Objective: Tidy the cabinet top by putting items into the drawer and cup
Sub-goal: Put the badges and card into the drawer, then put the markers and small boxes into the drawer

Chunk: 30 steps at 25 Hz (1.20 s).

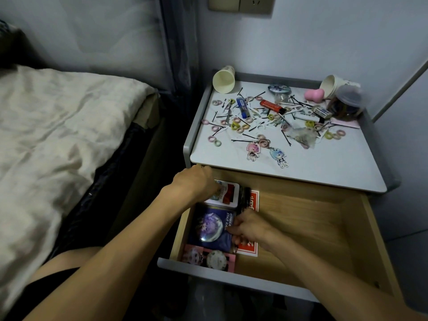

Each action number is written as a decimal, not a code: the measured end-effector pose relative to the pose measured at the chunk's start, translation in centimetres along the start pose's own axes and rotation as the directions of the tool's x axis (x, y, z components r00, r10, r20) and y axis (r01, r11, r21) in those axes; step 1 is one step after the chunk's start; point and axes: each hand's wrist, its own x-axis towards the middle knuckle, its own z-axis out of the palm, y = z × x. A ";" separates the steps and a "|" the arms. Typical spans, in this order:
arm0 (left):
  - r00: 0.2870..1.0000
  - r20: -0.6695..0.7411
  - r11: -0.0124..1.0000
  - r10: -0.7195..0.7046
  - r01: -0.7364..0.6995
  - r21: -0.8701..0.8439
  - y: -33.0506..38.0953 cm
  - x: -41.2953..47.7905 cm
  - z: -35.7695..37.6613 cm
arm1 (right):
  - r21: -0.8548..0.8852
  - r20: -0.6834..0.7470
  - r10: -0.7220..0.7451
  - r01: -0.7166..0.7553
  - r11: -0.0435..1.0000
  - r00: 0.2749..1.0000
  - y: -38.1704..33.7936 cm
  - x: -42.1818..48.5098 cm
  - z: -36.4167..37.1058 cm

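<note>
The right hand (250,228) is low inside the open drawer (312,228), its fingers curled round the right edge of a glossy blue badge packet (212,228) with a round, shiny button badge at its centre. The left hand (196,184) reaches into the drawer's far left corner, knuckles up, over a white rounded-corner tin (228,193). Its fingertips are hidden, so I cannot tell whether it grips anything. Near the drawer's grey front lies a pink card (208,259) bearing two round badges, and a red-and-white paper sheet (249,249) lies flat just right of the packet. The rest of the drawer floor is pale wood grain.

Farther off, the smooth white cabinet top (324,167) is still cluttered – pastel hair ties (217,142), thin black bobby pins (240,140), an orange lighter (271,105), two flat acrylic figure keychains (253,150), a pink heart-shaped sponge (313,95) and a clear lidded jar (346,103). A cream paper cup (223,79) lies tipped at the far left corner; a second paper cup (328,85) lies tipped far right. To the left is a bed (58,123) with a wrinkled cream sheet.
</note>
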 end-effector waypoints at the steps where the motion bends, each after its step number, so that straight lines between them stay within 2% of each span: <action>1: 1.000 -0.004 1.000 0.002 -0.002 0.012 0.0 0.0 0.0 | 0.015 0.002 0.001 -0.001 1.000 1.000 0.0 0.0 -0.1; 4: 1.000 -0.015 1.000 0.006 -0.006 0.026 0.0 0.0 0.1 | -0.025 -0.015 -0.004 0.004 1.000 1.000 -0.1 0.0 0.1; 9: 1.000 -0.028 0.999 -0.006 0.007 0.036 0.3 -0.1 0.1 | -0.182 -0.168 -0.048 0.017 0.983 0.985 0.4 1.1 0.8; 13: 1.000 -0.024 0.997 -0.014 0.016 0.070 0.2 0.0 0.0 | -0.232 -0.140 -0.157 0.122 0.965 0.978 -0.1 0.6 -0.3; 16: 0.991 -0.130 0.990 0.021 -0.002 0.142 0.5 -0.4 -0.7 | -0.322 -0.138 -0.250 0.195 0.926 0.958 -1.1 -0.9 -3.1; 18: 0.965 -0.255 0.997 0.064 -0.049 0.067 0.9 -0.6 -1.4 | -0.382 -0.195 -0.347 0.255 0.889 0.917 -2.2 -2.5 -5.7; 20: 0.947 -0.308 0.979 0.095 -0.145 -0.142 1.4 -0.6 -2.6 | -0.414 -0.248 -0.444 0.320 0.852 0.861 -3.5 -4.1 -8.5; 22: 0.944 -0.314 0.900 0.106 -0.225 -0.373 2.2 0.0 -4.4 | -0.418 -0.326 -0.516 0.369 0.830 0.792 -5.0 -4.8 -11.8; 25: 0.935 -0.342 0.781 0.097 -0.285 -0.556 4.4 2.2 -7.0 | -0.443 -0.472 -0.563 0.370 0.817 0.678 -7.2 -2.8 -17.2; 27: 0.927 -0.369 0.746 0.072 -0.295 -0.597 6.1 4.9 -7.6 | -0.536 -0.514 -0.592 0.307 0.787 0.621 -8.6 -0.1 -20.7; 30: 0.907 -0.421 0.840 0.023 -0.246 -0.484 7.5 10.2 -7.3 | -0.765 -0.410 -0.695 0.192 0.614 0.590 -10.8 3.9 -24.8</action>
